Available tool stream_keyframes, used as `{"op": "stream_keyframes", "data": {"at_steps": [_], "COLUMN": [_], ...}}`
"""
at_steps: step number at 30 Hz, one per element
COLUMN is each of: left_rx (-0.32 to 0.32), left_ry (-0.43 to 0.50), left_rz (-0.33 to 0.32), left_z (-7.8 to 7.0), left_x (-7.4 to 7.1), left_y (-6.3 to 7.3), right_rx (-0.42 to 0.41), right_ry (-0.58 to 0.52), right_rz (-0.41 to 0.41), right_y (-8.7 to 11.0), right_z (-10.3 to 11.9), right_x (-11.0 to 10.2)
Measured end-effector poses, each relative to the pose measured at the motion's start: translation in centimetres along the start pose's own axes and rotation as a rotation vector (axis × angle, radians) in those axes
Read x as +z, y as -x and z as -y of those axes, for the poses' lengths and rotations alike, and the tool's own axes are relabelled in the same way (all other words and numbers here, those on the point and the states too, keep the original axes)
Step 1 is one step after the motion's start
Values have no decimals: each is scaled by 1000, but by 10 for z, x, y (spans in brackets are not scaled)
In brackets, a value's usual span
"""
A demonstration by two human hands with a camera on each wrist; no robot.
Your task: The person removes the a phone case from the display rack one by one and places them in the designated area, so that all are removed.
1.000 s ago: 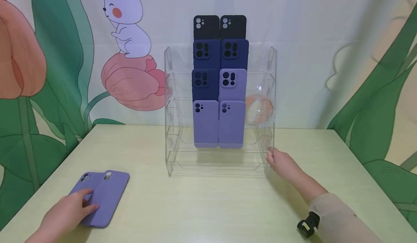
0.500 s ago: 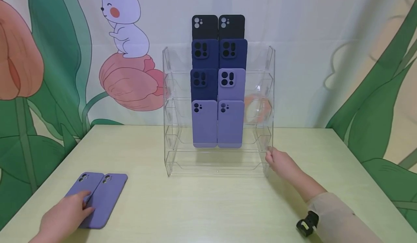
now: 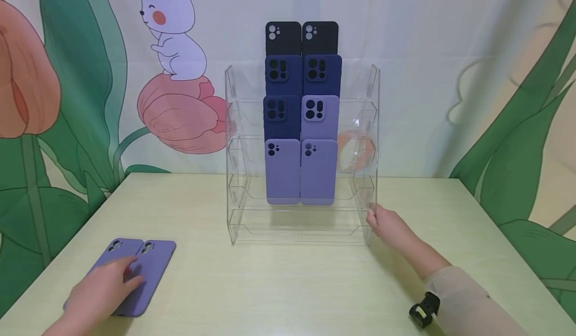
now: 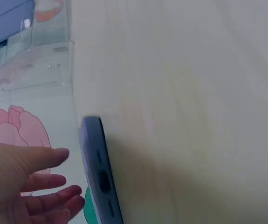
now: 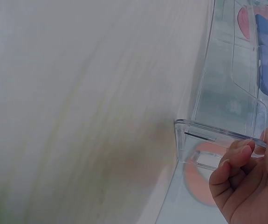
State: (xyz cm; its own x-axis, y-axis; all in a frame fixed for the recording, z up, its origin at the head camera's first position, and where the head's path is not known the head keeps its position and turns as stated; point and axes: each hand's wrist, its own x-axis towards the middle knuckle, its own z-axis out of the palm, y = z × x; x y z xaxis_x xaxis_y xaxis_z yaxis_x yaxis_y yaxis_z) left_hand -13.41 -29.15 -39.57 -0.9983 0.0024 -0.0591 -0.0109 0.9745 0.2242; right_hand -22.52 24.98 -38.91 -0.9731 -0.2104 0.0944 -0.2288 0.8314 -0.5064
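Note:
Two purple phone cases, a left one (image 3: 123,247) and a right one (image 3: 155,263), lie side by side on the table at the left. My left hand (image 3: 100,288) is over them, thumb and fingers apart; in the left wrist view its fingertips are clear of the case edge (image 4: 99,177). A clear tiered display rack (image 3: 299,234) stands upright in the middle. My right hand (image 3: 390,226) grips the lower front of its right side panel (image 5: 208,128), thumb and curled fingers around the edge. Purple cases (image 3: 283,173) fill the rack's lowest occupied tier.
Higher on the rack stand a dark blue case (image 3: 282,126) beside a lilac one (image 3: 321,126), then two blue cases (image 3: 323,83) and two black cases (image 3: 320,41). A printed curtain (image 3: 418,101) hangs behind the table (image 3: 270,286). A small black device (image 3: 425,310) is on the right wrist.
The right purple case has slid off the left one's edge, so they now lie side by side. My left hand has shifted slightly rightward over them. My right hand stays on the rack.

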Motion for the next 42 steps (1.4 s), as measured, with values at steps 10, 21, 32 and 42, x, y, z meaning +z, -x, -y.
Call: {"op": "stream_keyframes", "data": {"at_steps": [10,21,32,42], "left_rx": [276,338,389,412], "left_ry": [311,610,783,901], "left_rz": [-156,-160,-140,-117], "left_z": [-58,-110,-153,-172], "left_x": [5,4,-4,-9], "left_y": [-8,-30,-59,-81], "right_rx": [1,16,2,25], "right_ry": [-4,-13,-16,-3], "right_rz": [5,17,4,6], "right_y": [0,0,-1,0], "right_z": [-2,1,-3,0], "right_x": [0,-1,3,0]}}
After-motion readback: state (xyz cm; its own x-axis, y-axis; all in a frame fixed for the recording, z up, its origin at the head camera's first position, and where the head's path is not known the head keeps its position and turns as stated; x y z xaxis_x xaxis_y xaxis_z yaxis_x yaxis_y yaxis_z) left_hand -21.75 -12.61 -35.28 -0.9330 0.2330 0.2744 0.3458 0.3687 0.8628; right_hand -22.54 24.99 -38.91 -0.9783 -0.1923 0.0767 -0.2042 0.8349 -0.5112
